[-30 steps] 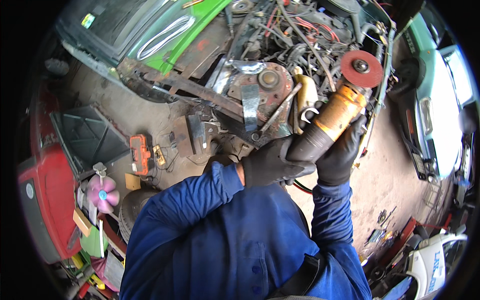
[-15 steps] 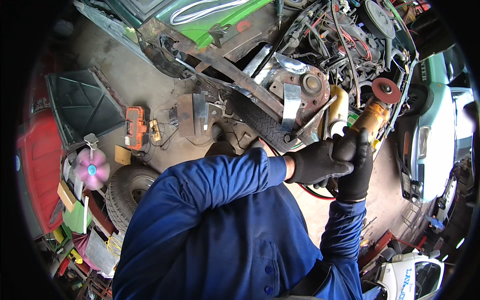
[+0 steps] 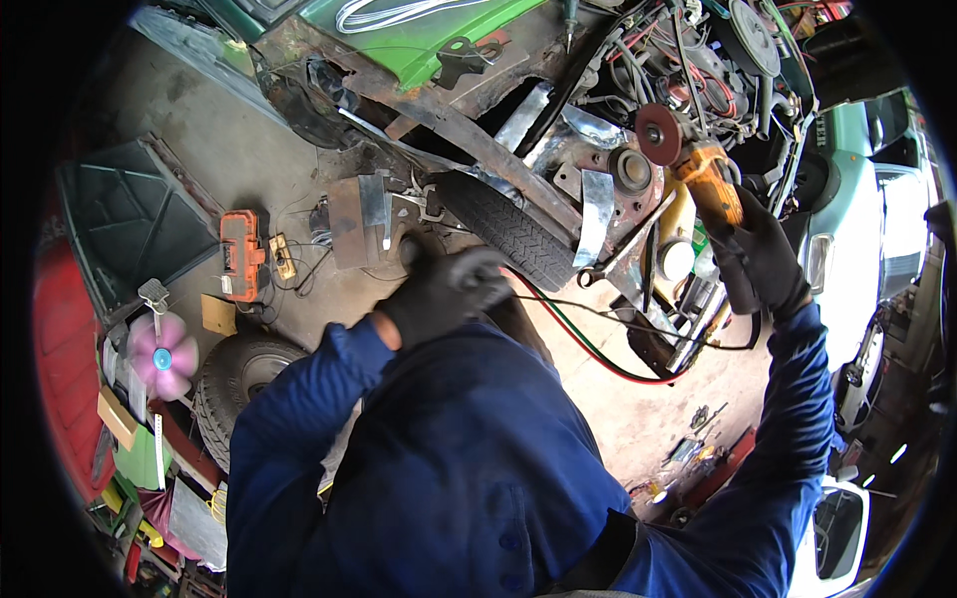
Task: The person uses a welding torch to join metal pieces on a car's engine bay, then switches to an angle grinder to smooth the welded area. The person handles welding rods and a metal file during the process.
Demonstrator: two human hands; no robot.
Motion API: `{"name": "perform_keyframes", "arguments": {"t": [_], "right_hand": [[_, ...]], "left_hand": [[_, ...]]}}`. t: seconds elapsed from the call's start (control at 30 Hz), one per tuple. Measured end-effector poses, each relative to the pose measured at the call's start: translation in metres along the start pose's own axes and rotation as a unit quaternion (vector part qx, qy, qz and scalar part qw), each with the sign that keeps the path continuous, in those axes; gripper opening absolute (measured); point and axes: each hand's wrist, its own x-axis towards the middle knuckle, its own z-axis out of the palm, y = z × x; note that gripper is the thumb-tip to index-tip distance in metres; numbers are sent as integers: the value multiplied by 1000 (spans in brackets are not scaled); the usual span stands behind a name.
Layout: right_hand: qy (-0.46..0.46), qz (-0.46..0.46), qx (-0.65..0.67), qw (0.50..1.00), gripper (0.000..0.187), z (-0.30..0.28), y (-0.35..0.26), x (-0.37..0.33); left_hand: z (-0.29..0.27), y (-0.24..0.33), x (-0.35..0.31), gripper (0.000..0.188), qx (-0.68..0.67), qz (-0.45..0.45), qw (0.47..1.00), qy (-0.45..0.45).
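Observation:
My right hand point(image 3: 770, 249), in a black glove, is wrapped round an orange angle grinder point(image 3: 713, 187). The grinder is raised in front of the engine bay, its reddish-brown disc point(image 3: 659, 135) at the upper left end. A dark cord point(image 3: 608, 312) curves from the grinder's lower end toward my left hand. My gloved left hand point(image 3: 444, 296) is in front of my torso, away from the grinder, its fingers smeared by motion. Whether it holds the cord cannot be made out. Beyond the hands, a bent metal strip point(image 3: 595, 221) rests against the rusty vehicle frame point(image 3: 478, 169).
A tyre point(image 3: 513, 234) stands under the frame. Red and green hoses point(image 3: 598, 354) loop over the floor. To the left are an orange toolbox point(image 3: 241, 255), a pink-bladed fan point(image 3: 162, 359) and a loose wheel point(image 3: 234, 384). A pale green vehicle point(image 3: 847, 214) stands at the right.
My left hand has left the grinder and moved left. My right hand has moved up and right with the grinder, whose disc now points up and left. The cord has come into view.

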Motion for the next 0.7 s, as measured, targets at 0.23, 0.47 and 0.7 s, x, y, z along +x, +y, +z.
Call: {"name": "perform_keyframes", "arguments": {"t": [0.23, 0.47, 0.7], "right_hand": [[-101, 11, -176, 979, 48, -23, 3, 63], [-153, -154, -407, 887, 54, -30, 0, 96], [-152, -87, -340, 924, 52, -24, -3, 108]], "left_hand": [[-38, -137, -92, 36, -77, -182, 937, 289], [19, -247, -167, 40, -101, -288, 881, 362], [78, -341, -199, 36, 1, -220, 912, 346]]}}
